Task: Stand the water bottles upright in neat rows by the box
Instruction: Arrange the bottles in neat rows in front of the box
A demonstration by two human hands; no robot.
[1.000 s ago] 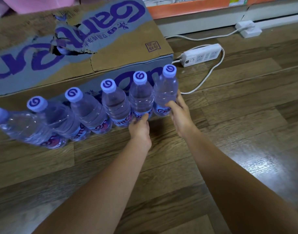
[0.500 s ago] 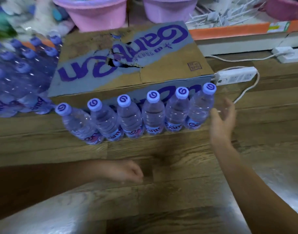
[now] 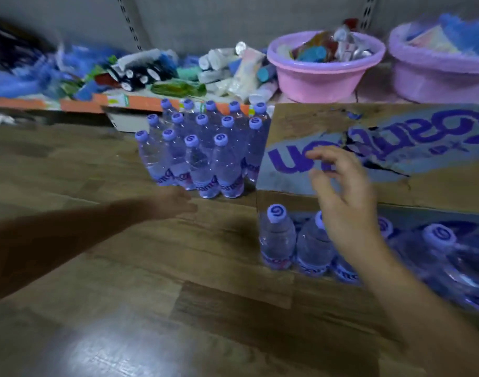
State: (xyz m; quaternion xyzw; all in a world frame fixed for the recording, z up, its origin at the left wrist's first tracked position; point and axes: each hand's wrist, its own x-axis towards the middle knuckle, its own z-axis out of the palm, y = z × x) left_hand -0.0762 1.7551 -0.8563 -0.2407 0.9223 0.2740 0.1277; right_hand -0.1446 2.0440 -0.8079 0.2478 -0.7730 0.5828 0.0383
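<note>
1. A cardboard box (image 3: pixel 368 148) sits on the wooden floor (image 3: pixel 124 281), with a row of water bottles (image 3: pixel 277 240) standing upright against its near side.
2. A block of bottles (image 3: pixel 200 153) stands upright in rows, touching the box's left side.
3. The right hand (image 3: pixel 341 191) hovers above the near row, fingers spread and loose, holding nothing, in front of the box's top.
4. The left hand (image 3: pixel 173 200) reaches low over the floor, open and empty, just short of the block's nearest bottles.
5. A pink basin (image 3: pixel 325 77) sits on the shelf behind.
</note>
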